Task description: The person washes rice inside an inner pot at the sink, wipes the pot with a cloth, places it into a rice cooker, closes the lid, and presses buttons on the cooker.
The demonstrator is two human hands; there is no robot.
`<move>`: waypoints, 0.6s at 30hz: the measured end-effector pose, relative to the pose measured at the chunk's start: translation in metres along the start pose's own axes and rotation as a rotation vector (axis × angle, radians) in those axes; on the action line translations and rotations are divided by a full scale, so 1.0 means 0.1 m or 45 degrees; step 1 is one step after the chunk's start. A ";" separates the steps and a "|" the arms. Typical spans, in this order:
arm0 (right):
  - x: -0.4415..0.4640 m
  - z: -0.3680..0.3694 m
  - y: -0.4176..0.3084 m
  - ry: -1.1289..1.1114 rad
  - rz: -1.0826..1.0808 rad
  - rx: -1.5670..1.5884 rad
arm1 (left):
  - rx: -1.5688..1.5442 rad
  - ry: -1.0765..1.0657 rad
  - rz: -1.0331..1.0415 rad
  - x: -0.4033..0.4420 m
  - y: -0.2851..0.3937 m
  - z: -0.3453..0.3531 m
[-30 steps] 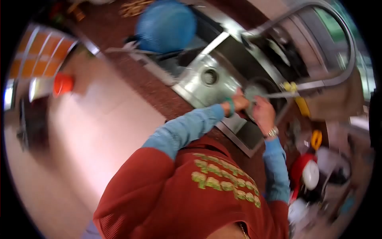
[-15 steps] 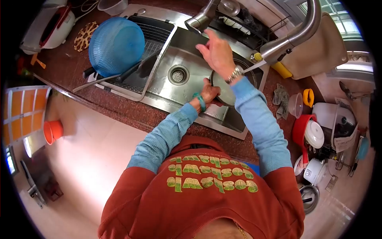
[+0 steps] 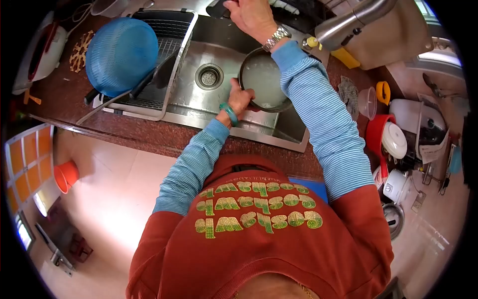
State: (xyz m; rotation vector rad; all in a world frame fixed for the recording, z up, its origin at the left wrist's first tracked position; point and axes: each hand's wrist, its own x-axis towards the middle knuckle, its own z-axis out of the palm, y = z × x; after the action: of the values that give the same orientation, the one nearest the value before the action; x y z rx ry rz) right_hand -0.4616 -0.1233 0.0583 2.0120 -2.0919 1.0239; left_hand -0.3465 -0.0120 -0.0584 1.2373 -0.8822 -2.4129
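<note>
A round dark-rimmed pot [image 3: 262, 79] with cloudy liquid in it is in the right part of the steel sink [image 3: 195, 99]. My left hand [image 3: 239, 99], with a green bangle at the wrist, grips the pot's near-left rim. Stretched out past the sink's far edge, my right hand [image 3: 251, 19] wears a metal watch. Its fingers are bent at a dark object [image 3: 217, 9] near the top of the view; what they hold, if anything, is hidden. The steel faucet [image 3: 343, 27] arches to the right of this hand.
Left of the drain, a blue basket [image 3: 122, 57] and a dark-handled pan [image 3: 162, 72] rest on a dish rack [image 3: 171, 94]. A yellow bottle [image 3: 345, 57], a grey cloth [image 3: 348, 96], a red pan [image 3: 376, 134] and a white pot [image 3: 397, 185] are on the right.
My right hand has moved from over the pot to beyond the sink's far edge. My left hand stays at the pot's rim. The view has shifted, and the pot shows more fully.
</note>
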 end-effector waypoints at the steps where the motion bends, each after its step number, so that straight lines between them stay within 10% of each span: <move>1: -0.04 -0.07 -0.03 -0.004 0.015 -0.004 | 0.080 0.040 0.071 -0.01 -0.01 -0.01; 11: -1.30 -0.51 0.51 0.244 0.431 -0.043 | -0.269 0.047 0.096 -0.05 -0.13 -0.27; 18: -1.64 -0.52 0.58 -0.251 0.650 -0.088 | -0.613 -0.048 -0.060 -0.08 -0.29 -0.29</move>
State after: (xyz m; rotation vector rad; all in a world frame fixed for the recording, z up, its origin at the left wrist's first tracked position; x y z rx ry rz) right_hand -0.5109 0.0403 -0.0033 1.6380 -2.7910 0.8088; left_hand -0.3181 0.0026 -0.0846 1.0358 -0.2502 -2.4844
